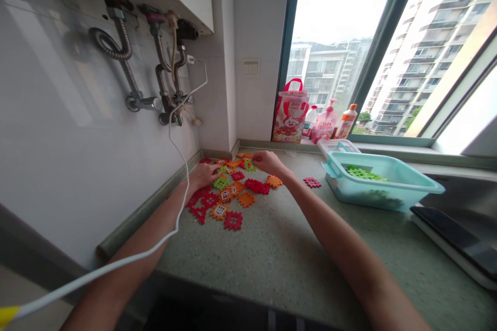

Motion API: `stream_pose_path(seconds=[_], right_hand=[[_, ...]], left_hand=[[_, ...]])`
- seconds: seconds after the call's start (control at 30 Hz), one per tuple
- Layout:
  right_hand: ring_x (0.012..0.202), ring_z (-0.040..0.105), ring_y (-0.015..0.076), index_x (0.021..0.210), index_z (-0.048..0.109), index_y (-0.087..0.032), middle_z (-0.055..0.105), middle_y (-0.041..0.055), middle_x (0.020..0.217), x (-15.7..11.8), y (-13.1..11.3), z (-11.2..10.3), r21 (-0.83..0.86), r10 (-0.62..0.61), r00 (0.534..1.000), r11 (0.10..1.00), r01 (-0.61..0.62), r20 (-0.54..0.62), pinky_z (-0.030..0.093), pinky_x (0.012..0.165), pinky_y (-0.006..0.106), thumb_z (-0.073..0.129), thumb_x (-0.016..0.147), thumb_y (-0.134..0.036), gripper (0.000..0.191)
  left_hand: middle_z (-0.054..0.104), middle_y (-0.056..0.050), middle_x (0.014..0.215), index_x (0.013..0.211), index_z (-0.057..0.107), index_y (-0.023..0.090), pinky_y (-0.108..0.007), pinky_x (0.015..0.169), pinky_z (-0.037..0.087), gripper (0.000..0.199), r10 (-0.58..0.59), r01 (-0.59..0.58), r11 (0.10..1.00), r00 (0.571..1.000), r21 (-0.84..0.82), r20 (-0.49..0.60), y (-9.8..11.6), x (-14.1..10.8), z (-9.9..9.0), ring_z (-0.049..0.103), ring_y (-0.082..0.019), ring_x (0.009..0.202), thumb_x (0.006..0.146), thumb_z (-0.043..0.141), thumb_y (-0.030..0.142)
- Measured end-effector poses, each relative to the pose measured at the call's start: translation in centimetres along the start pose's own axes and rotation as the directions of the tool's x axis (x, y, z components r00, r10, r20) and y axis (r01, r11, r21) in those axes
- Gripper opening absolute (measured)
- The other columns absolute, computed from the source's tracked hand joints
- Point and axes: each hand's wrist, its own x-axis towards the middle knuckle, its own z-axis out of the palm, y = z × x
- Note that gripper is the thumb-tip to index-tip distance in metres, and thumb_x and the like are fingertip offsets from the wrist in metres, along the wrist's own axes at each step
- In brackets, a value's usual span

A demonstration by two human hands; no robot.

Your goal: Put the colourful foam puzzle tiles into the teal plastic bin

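Observation:
Red, orange and green plastic tiles with notched edges lie scattered on the grey-green counter [272, 248] near the wall corner. My left hand [204, 175] is at the left of the pile, its fingers closed by a small green tile [224, 169]. At the back of the pile my right hand [267, 161] has its fingers bent together beside another green tile [249, 165]. Nearest the front is a red tile [233, 221]. A lone red tile [312, 182] rests right of my right forearm. More green tiles [365, 173] are inside a light-blue bin [373, 194].
A clear lid [338, 146] leans behind the bin. Bottles [325, 123] and a red-and-white bag [290, 118] stand on the windowsill. A dark flat object [458, 238] lies at the right. A white cable [182, 207] hangs in front of my left forearm.

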Motion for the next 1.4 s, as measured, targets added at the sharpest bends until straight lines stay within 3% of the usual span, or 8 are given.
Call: stream_pose_path(seconds=[0.13, 0.3, 0.5, 0.7, 0.83, 1.2, 1.3, 1.4], right_hand=[[0.073, 0.066, 0.0147, 0.100, 0.081, -0.024, 0.077, 0.0002, 0.083, -0.1, -1.6, 2.3, 0.146, 0.010, 1.000, 0.989, -0.014, 0.027, 0.044, 0.068, 0.023, 0.070, 0.088, -0.028, 0.017], [0.080, 0.070, 0.0156, 0.096, 0.080, -0.021, 0.078, 0.0012, 0.088, -0.2, -5.9, 6.1, 0.275, -0.024, 0.990, 0.961, -0.016, 0.142, 0.046, 0.069, 0.023, 0.069, 0.089, -0.029, 0.014], [0.094, 0.074, 0.0259, 0.097, 0.081, -0.026, 0.080, 0.0063, 0.097, 0.0, -10.1, 8.7, -0.082, 0.076, 0.967, 0.995, -0.057, 0.242, 0.053, 0.079, 0.031, 0.065, 0.089, -0.035, 0.020], [0.107, 0.073, 0.0270, 0.123, 0.075, -0.030, 0.076, 0.0088, 0.120, -0.4, -11.1, 8.2, -0.223, 0.006, 0.978, 0.974, 0.042, 0.209, 0.055, 0.088, 0.035, 0.056, 0.097, -0.045, 0.035], [0.108, 0.073, 0.0282, 0.122, 0.076, -0.031, 0.077, 0.0076, 0.117, -0.5, -11.2, 7.8, -0.230, -0.058, 0.952, 0.964, 0.131, 0.300, 0.055, 0.090, 0.036, 0.067, 0.090, -0.059, 0.044], [0.109, 0.070, 0.0241, 0.119, 0.074, -0.023, 0.076, 0.0065, 0.117, -0.2, -11.6, 8.1, -0.038, -0.165, 0.952, 0.983, 0.180, 0.256, 0.050, 0.088, 0.028, 0.078, 0.082, -0.025, 0.037], [0.104, 0.069, 0.0209, 0.116, 0.074, -0.023, 0.073, 0.0062, 0.117, -0.7, -11.5, 6.7, 0.020, -0.226, 0.955, 0.974, 0.226, 0.194, 0.048, 0.086, 0.026, 0.074, 0.085, -0.019, 0.031], [0.103, 0.067, 0.0193, 0.120, 0.072, -0.026, 0.068, 0.0056, 0.121, -2.2, -9.9, 3.0, 0.000, -0.250, 0.964, 0.968, 0.251, 0.095, 0.047, 0.089, 0.027, 0.071, 0.090, -0.020, 0.031]], left_hand=[[0.082, -0.009, 0.105, 0.127, 0.076, 0.022, -0.032, 0.093, 0.057, 0.036, -0.065, 0.064, 0.998, 0.995, -0.016, -0.075, -0.7, 0.0, 0.4, 0.078, -0.025, 0.095, 0.096, 0.060, 0.032], [0.077, -0.007, 0.128, 0.133, 0.072, 0.023, -0.034, 0.107, 0.053, 0.038, -0.124, 0.092, 0.988, 0.953, -0.126, -0.276, -1.4, 0.1, 1.1, 0.073, -0.024, 0.116, 0.100, 0.054, 0.026], [0.073, -0.005, 0.137, 0.132, 0.075, 0.025, -0.039, 0.118, 0.046, 0.043, -0.045, 0.016, 0.992, 0.971, -0.121, -0.237, -1.7, 0.2, 1.8, 0.065, -0.023, 0.128, 0.095, 0.053, 0.016], [0.072, -0.006, 0.137, 0.129, 0.076, 0.026, -0.041, 0.116, 0.046, 0.041, -0.030, 0.018, 0.996, 0.990, -0.089, -0.137, -2.1, 0.4, 2.3, 0.064, -0.024, 0.126, 0.095, 0.055, 0.018], [0.071, -0.007, 0.139, 0.133, 0.074, 0.024, -0.038, 0.117, 0.044, 0.043, -0.016, 0.004, 0.992, 0.996, -0.130, -0.091, -2.1, 0.5, 2.8, 0.065, -0.024, 0.127, 0.097, 0.050, 0.020], [0.071, -0.008, 0.138, 0.136, 0.071, 0.026, -0.040, 0.114, 0.044, 0.047, 0.027, -0.031, 0.988, 0.999, -0.152, -0.029, -2.0, 0.2, 2.4, 0.064, -0.027, 0.126, 0.099, 0.051, 0.046], [0.072, -0.010, 0.135, 0.132, 0.073, 0.024, -0.040, 0.112, 0.046, 0.046, -0.023, 0.020, 0.992, 0.999, -0.128, -0.025, -1.7, 0.2, 2.4, 0.065, -0.028, 0.124, 0.100, 0.048, 0.046], [0.072, -0.010, 0.136, 0.135, 0.072, 0.025, -0.042, 0.113, 0.044, 0.052, -0.068, 0.062, 0.989, 0.997, -0.132, -0.045, -1.1, 0.2, 2.3, 0.064, -0.028, 0.125, 0.104, 0.041, 0.052]])
